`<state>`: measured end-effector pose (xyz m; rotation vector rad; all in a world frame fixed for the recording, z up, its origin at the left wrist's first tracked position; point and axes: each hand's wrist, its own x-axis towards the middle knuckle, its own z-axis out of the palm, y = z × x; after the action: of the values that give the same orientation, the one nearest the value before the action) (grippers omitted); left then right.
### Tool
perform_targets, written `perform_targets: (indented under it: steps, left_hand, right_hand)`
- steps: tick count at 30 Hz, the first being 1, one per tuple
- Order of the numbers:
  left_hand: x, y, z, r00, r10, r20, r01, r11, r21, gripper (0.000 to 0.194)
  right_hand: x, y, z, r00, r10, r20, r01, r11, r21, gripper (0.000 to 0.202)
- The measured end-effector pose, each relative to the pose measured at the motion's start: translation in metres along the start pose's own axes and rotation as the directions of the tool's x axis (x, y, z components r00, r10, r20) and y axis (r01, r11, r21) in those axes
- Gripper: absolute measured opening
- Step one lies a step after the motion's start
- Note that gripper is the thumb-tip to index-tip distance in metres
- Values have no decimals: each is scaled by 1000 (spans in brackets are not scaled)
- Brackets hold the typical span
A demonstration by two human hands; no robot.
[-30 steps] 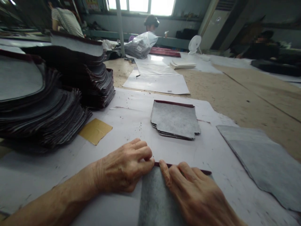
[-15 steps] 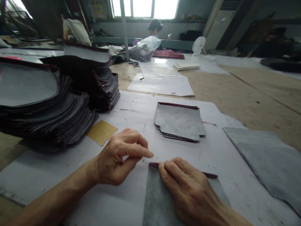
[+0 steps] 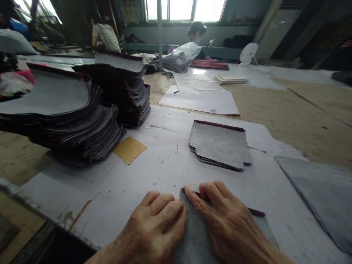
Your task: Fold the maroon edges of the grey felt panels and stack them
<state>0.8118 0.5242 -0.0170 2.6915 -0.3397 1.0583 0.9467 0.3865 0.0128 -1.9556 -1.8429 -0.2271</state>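
Observation:
A grey piece (image 3: 194,234) with a dark red folded top edge lies on the white sheet near me. Across its top edge presses my right hand (image 3: 228,216), its index fingertip on the left corner and the other fingers curled. My left hand (image 3: 156,223) rests at the piece's left side, fingers bent and pressed together; whatever is under its fingertips is hidden. Beyond both hands sits a small pile of similar grey pieces (image 3: 218,145) with a dark red edge. A yellow card (image 3: 130,149) lies to the left.
Two tall stacks of dark-edged pieces stand at left, a nearer one (image 3: 63,128) and a farther one (image 3: 132,91). A large grey piece (image 3: 316,194) lies at right. White sheets, a plastic bag (image 3: 180,58) and a small fan (image 3: 248,54) are farther back, with people beyond.
My left hand has come down and toward me to the piece's left side, its fingers now drawn together. My right hand remains on the top edge. The view has shifted left.

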Motion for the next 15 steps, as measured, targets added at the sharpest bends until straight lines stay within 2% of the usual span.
perform_targets:
  steps: [7, 9, 12, 14, 15]
  left_hand:
    - [0, 2, -2, 1000, -16, 16, 16, 1000, -8, 30]
    - [0, 2, -3, 999, -38, 22, 38, 999, -15, 29]
    - [2, 2, -5, 997, -56, 50, 56, 998, -4, 29]
    - [2, 2, -7, 996, -53, 67, 53, 999, -5, 30]
    - [2, 2, -7, 997, -41, 59, 41, 999, -4, 31]
  right_hand:
    - [3, -4, 3, 999, 30, 29, -29, 999, -36, 44]
    - [2, -2, -1, 999, 49, 23, -50, 999, 11, 48]
    - [-3, 4, -13, 987, 104, -125, -94, 992, 80, 44]
    - [-8, 7, -20, 962, 124, -245, -121, 992, 28, 37]
    - [-11, 6, -22, 956, 122, -268, -130, 991, -13, 34]
